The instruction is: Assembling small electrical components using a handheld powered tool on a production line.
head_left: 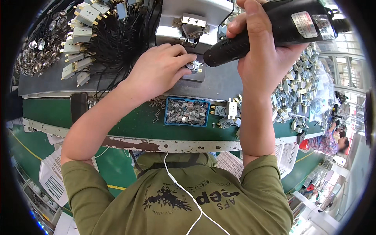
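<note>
A green workbench (137, 127) is spread beneath both hands, with a grey work surface along its far side. To the left of the left hand (164, 66), a tangle of black cables (111, 51) is laid, fringed by pale grey plugs (82, 34). To the right of the right hand (260, 55), a heap of grey parts (299, 82) is piled, its near portion interrupted by the forearm. Just beyond the left fingertips, a metal fixture (194, 25) is mounted. A black power driver (282, 23) is grasped by the right hand, its nose directed toward the left fingertips. Between the forearms, nearer the body, a blue tray (185, 125) is filled with small metal pieces. The hands are held apart; a small grey part (194, 67) is pinched and partly covered by the left fingers, and contact with the driver cannot be determined. A white label (304, 24) with fine print is carried on the driver's casing.
</note>
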A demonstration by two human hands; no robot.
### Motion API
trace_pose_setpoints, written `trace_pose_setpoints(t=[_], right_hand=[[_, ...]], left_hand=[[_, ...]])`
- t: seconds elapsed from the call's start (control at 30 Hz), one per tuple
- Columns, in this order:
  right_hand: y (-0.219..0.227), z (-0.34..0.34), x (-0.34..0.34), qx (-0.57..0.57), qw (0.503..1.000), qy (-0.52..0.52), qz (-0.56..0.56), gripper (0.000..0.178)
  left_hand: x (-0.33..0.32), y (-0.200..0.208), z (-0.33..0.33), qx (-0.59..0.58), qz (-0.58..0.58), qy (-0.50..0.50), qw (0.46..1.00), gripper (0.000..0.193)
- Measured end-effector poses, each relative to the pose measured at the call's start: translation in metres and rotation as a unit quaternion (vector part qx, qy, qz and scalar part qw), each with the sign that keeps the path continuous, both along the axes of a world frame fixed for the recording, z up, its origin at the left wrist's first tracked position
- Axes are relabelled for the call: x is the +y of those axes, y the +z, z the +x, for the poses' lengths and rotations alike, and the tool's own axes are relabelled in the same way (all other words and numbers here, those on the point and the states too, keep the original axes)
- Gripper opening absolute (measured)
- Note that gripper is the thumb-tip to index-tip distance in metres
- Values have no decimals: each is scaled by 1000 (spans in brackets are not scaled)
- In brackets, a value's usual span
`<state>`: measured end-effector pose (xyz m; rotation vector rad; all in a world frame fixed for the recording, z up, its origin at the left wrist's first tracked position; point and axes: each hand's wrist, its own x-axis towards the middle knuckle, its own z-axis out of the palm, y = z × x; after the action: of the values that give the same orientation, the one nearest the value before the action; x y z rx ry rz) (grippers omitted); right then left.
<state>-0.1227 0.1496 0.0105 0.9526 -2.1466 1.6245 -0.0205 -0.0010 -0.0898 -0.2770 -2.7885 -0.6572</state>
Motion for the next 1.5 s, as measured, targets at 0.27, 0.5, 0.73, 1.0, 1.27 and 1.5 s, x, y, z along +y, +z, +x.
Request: trace_pose_setpoints(t=[0.27,0.5,0.73,1.0,1.27,1.5], right_hand=[[-42,-39,-29,-57,733,479,-480,11],[-47,-41,-35,-14,750,476,-459,13],[3,-1,0,-177,961,199,-82,11],[-32,-16,-24,-140,795,425,-409,7],[-52,-31,-35,-97,752,487,-433,12],[2,10,-7,-180,965,183,-55,22]], left_hand=[[3,-2,0,41,-9,-6,999,34],[2,-6,1,44,3,-8,999,34],[0,-9,1,53,-2,2,999,34],[5,-11,0,47,-5,1,999,34],[5,-13,-2,41,-3,-10,999,34],[-2,-6,-2,55,-6,-17,998,32]])
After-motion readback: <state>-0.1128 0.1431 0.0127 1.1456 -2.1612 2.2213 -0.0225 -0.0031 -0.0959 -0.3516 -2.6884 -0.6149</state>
